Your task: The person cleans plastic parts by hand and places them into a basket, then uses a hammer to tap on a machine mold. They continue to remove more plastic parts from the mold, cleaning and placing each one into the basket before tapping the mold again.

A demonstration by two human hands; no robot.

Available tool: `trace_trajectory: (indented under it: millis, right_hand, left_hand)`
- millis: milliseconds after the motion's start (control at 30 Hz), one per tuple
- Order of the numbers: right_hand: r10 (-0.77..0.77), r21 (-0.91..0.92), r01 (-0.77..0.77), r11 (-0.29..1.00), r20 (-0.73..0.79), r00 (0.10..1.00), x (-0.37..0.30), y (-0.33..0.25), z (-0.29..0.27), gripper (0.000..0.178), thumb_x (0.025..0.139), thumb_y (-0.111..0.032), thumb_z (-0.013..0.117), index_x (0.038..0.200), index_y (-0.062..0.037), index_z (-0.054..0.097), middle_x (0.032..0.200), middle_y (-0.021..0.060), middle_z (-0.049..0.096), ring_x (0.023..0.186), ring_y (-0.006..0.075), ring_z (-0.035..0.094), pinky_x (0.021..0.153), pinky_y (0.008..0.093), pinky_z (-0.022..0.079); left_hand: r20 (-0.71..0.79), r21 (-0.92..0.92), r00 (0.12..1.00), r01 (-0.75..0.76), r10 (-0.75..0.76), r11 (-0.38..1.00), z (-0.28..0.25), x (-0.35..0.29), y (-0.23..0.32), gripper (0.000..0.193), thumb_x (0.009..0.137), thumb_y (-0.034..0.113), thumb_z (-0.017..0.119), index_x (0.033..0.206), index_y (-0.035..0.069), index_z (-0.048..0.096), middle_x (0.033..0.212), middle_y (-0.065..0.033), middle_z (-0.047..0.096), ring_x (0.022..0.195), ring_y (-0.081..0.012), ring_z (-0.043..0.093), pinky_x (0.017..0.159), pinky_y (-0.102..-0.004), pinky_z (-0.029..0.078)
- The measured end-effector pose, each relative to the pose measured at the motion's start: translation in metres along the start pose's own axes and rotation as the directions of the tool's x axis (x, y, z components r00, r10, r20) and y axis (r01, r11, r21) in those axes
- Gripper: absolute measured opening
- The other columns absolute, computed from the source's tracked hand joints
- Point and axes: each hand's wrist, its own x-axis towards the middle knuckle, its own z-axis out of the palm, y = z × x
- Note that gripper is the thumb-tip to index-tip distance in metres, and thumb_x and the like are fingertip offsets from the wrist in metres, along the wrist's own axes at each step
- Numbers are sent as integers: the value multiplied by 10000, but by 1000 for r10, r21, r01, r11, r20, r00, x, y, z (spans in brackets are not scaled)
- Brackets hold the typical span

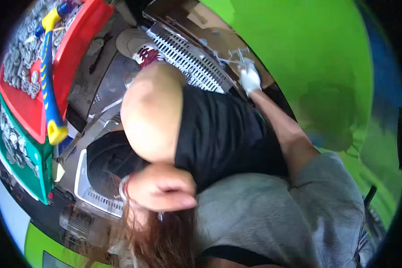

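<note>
My right hand [250, 80], in a white glove, reaches past my bent knee to the far side. Its fingers are closed around a thin, pronged metal piece [242, 57] over a brown cardboard box [214, 33]. Beside that box a grey slotted plastic strip [187, 56] slants down toward my leg. My left hand [161, 188] is bare, with a band at the wrist. It is close to my body, below the knee in the picture and beside long brown hair [165, 236]. Its fingers are curled in, and whatever they may hold is hidden.
At the left, a red bin [78, 49] is full of small grey metal parts. A tool with a blue and yellow handle [49, 85] lies across it. Below is a green bin [42, 165] with more metal parts. A white slotted crate [82, 178] stands near my leg. Bright green surface [308, 44] spreads right.
</note>
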Motion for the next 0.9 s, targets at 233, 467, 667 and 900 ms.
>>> trace_trajectory:
  millis: [233,467,667,900]
  right_hand:
    - [165,-319,-145,937,38,986,-223,126,-156,212,858,-185,468,1034,-83,528,942,235,586,844,415,571,710,474,458]
    - [473,-284,-439,853,62,879,-452,174,-211,266,871,-64,426,1122,-78,512,949,173,586,883,320,568,770,401,451]
    - [655,-635,-258,728,534,535,-617,386,-169,391,891,-183,464,1257,-46,458,1172,183,561,1046,295,561,890,387,449]
    - [829,-508,-671,541,183,529,-399,94,-225,371,925,-226,381,1237,-79,517,1211,113,555,1163,188,478,1025,371,321]
  left_hand:
    - [-511,-482,834,-479,209,733,-18,-28,-17,198,945,202,450,869,18,459,546,27,296,404,-61,250,358,-215,219]
    - [-800,40,520,-452,300,891,-70,-47,-13,187,927,236,483,830,78,511,559,40,374,377,-29,281,331,-183,215]
    - [-955,288,47,-105,294,952,-103,-51,-23,306,887,329,511,1029,62,565,723,58,541,442,-15,319,384,-176,193]
    - [-987,159,-2,-237,163,958,-24,-21,-24,198,890,288,552,773,136,502,523,90,367,420,-14,353,367,-182,229]
